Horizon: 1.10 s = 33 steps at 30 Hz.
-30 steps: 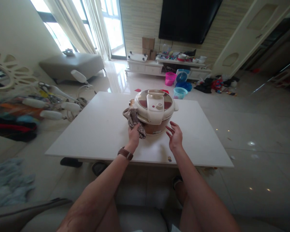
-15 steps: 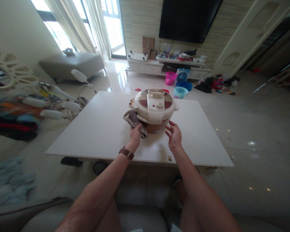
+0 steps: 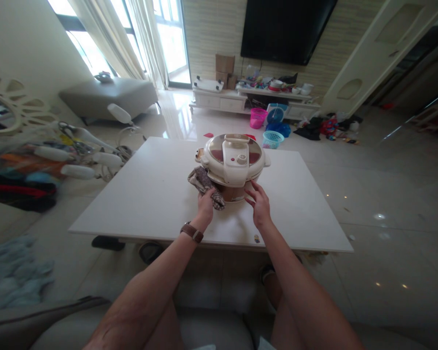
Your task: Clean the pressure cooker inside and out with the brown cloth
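Note:
A cream and brown electric pressure cooker (image 3: 235, 165) stands upright on the white table (image 3: 131, 194), with a knob and a raised handle on its lid. My left hand (image 3: 205, 203) is closed around a folded brown patterned cloth (image 3: 203, 183) at the cooker's front left side. The cloth covers part of the cooker's lower body. At the front right of the cooker is my right hand (image 3: 260, 204), its fingers apart and holding nothing. Its fingertips overlap the cooker's lower edge; whether they touch it I cannot tell. A brown watch (image 3: 191, 232) circles my left wrist.
A small sticker-like figure (image 3: 256, 238) lies at the table's near edge. Beyond the table, a light blue basket (image 3: 273, 139) and a pink basket (image 3: 258, 117) stand on the floor. Left of the table is a lamp (image 3: 105, 159) with several white shades.
My right hand has moved left and closer to the cooker's front. My left hand and the cloth have shifted slightly right. The cooker has stayed in place.

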Tool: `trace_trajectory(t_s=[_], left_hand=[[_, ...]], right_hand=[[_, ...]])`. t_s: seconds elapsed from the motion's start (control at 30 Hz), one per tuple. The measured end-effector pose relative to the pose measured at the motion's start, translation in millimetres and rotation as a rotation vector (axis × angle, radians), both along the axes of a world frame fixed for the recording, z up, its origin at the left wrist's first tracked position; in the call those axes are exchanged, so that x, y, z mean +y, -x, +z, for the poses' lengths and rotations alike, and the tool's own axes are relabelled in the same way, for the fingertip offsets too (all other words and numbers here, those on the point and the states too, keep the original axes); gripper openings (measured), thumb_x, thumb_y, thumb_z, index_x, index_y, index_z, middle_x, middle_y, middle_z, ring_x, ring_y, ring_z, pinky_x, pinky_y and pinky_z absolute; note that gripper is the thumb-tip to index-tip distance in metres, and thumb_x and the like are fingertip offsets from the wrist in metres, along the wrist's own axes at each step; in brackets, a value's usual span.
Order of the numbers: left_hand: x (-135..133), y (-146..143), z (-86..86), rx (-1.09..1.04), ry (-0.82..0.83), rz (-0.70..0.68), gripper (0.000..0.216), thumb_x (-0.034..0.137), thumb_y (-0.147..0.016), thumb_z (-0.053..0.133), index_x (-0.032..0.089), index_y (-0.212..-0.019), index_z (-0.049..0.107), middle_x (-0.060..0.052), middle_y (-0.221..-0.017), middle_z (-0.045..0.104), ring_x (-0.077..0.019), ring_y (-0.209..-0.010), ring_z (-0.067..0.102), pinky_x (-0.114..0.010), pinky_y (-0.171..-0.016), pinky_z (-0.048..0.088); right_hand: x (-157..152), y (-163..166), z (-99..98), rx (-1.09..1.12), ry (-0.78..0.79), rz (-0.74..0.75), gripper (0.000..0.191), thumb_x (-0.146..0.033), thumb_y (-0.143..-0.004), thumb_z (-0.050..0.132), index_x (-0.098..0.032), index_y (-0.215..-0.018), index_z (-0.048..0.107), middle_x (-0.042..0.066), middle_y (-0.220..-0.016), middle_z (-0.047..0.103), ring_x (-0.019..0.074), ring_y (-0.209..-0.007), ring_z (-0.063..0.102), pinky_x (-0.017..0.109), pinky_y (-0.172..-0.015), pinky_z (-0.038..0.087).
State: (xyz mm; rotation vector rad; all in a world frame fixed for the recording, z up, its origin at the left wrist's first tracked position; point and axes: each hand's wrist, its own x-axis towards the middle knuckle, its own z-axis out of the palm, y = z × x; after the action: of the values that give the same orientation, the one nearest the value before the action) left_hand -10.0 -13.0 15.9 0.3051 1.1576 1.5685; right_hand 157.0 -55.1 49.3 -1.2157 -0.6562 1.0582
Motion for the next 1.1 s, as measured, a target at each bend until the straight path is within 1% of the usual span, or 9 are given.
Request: trace_trajectory(t_s=[0.2,0.4,0.67,0.87,1.1], left_hand=[[0.4,-0.5,-0.5,0.029,-0.009,-0.003,0.023,0.009,-0.074,0.077,0.021,-0.093,0.071,0.000,-0.091,0.077,-0.0158,-0.088,0.073,-0.029,-0.088,0.058],[1.1,-1.0,-0.5,0.042,0.001,0.001,0.022,0.009,-0.073,0.076,0.019,-0.093,0.071,-0.001,-0.091,0.076,-0.0161,-0.089,0.073,-0.031,-0.093,0.057],[-2.2,-2.1,6.0,0.032,-0.001,-0.006,0.021,0.008,-0.075,0.075,0.018,-0.092,0.072,-0.001,-0.094,0.077,-0.0147,-0.084,0.071,-0.031,-0.091,0.055],[-2.0,-1.6,7.7,0.041,0.010,-0.004,0.021,0.008,-0.074,0.075,0.018,-0.092,0.072,-0.001,-0.091,0.076,-0.0157,-0.086,0.071,-0.032,-0.094,0.055],[-2.2,-1.4,8.3,0.052,0.012,-0.009,0.020,0.008,-0.074,0.075,0.019,-0.091,0.071,-0.001,-0.089,0.075,-0.0160,-0.087,0.072,-0.032,-0.093,0.056]], right_hand=[[1.7,-1.1,-2.8,-0.037,0.006,0.013,0.051,-0.037,-0.074,0.068,-0.034,-0.124,0.077,0.000,-0.151,0.064,0.0192,-0.107,0.071,0.026,-0.074,0.055],[2.1,-3.4,-4.8,-0.087,0.005,0.054,0.054,-0.036,-0.077,0.066,-0.035,-0.131,0.074,0.001,-0.157,0.060,0.0208,-0.110,0.071,0.028,-0.076,0.057],[3.4,-2.3,-4.6,-0.079,0.033,0.036,0.060,-0.035,-0.075,0.068,-0.035,-0.135,0.071,0.002,-0.158,0.059,0.0213,-0.109,0.073,0.027,-0.074,0.056],[5.3,-3.9,-9.0,-0.099,0.025,-0.026,0.060,-0.035,-0.077,0.065,-0.033,-0.137,0.068,0.004,-0.158,0.059,0.0233,-0.110,0.074,0.030,-0.075,0.058],[5.4,-3.9,-10.8,-0.081,0.051,0.033,0.063,-0.034,-0.078,0.064,-0.036,-0.141,0.066,0.003,-0.159,0.058,0.0210,-0.106,0.074,0.029,-0.073,0.058]])
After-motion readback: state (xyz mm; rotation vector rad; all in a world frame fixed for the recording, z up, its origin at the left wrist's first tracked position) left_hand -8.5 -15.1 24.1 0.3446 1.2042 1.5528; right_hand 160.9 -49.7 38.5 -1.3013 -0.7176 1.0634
